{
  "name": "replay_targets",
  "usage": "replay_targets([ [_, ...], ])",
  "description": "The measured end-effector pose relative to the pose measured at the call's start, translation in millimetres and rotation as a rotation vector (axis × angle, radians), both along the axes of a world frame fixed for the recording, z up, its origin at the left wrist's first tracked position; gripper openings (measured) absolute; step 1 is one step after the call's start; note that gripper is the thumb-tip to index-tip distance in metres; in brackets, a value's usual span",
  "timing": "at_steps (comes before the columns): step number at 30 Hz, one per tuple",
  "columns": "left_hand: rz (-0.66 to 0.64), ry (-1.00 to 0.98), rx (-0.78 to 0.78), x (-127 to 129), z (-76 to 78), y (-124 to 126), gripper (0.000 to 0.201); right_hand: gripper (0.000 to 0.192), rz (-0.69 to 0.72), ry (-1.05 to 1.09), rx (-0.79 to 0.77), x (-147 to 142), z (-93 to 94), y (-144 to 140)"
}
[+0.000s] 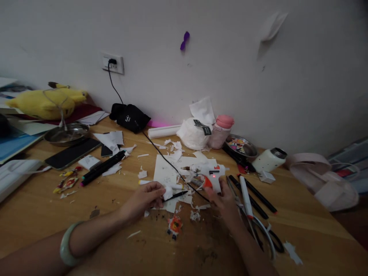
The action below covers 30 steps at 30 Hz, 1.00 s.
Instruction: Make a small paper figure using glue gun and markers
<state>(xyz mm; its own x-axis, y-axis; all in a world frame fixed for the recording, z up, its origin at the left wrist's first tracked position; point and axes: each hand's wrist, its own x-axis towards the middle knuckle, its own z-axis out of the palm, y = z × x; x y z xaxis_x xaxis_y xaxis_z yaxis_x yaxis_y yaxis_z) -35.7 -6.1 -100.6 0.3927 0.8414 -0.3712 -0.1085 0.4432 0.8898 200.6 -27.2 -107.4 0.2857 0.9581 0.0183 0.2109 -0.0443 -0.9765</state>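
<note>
Hands first: we see our left hand (148, 197) pinching a small white paper piece (167, 190) between curled fingers, with a thin black stick (175, 196) lying just beside it. Our right hand (222, 199) is closed around the handle of a white glue gun (208, 173), whose red light glows and whose nozzle points left over a white sheet (165, 172). A black cord (161, 151) runs from the gun toward the wall socket (113, 63). Scissors (258, 226) and black markers (258, 197) lie just right of that hand. Paper scraps litter the wooden table (43, 207); a pink bottle (220, 132) stands near the wall, a phone (71, 152) lies far left.
</note>
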Motion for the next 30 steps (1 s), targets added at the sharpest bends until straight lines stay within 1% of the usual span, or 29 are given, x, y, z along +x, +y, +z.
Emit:
replay_targets([
  [4, 0.025, 0.061, 0.086, 0.0, -0.4, 2.0, 0.023, 0.047, -0.015, -0.118, -0.050, -12.4, -0.6, -6.1],
  [6, 0.025, 0.074, 0.110, -0.1, -0.7, 2.6, 0.022, 0.044, -0.012, -0.246, -0.055, -15.4, -2.0, -9.1],
  [9, 0.024, 0.088, 0.118, -0.7, -1.4, 3.2, 0.020, 0.037, -0.029, -0.439, -0.003, -18.0, -3.1, -13.1],
  [13, 0.019, 0.079, 0.113, -1.6, -3.4, 3.8, 0.021, 0.024, -0.005, -0.562, 0.098, -21.1, -0.8, -15.2],
  [17, 0.037, 0.052, 0.086, -1.6, -4.2, 3.7, 0.022, 0.020, -0.040, -0.554, 0.100, -24.6, 2.8, -15.6],
  [20, 0.042, 0.031, 0.085, -1.4, -2.7, 3.2, 0.021, 0.018, -0.036, -0.539, 0.081, -25.5, 3.1, -15.8],
  [23, 0.044, 0.020, 0.075, -1.2, -0.8, 2.5, 0.021, 0.017, -0.036, -0.540, 0.076, -24.3, 1.1, -15.4],
  [30, 0.074, -0.019, 0.043, -1.4, 0.8, 1.1, 0.019, 0.018, 0.019, -0.508, 0.105, -16.9, -7.6, -12.3],
])
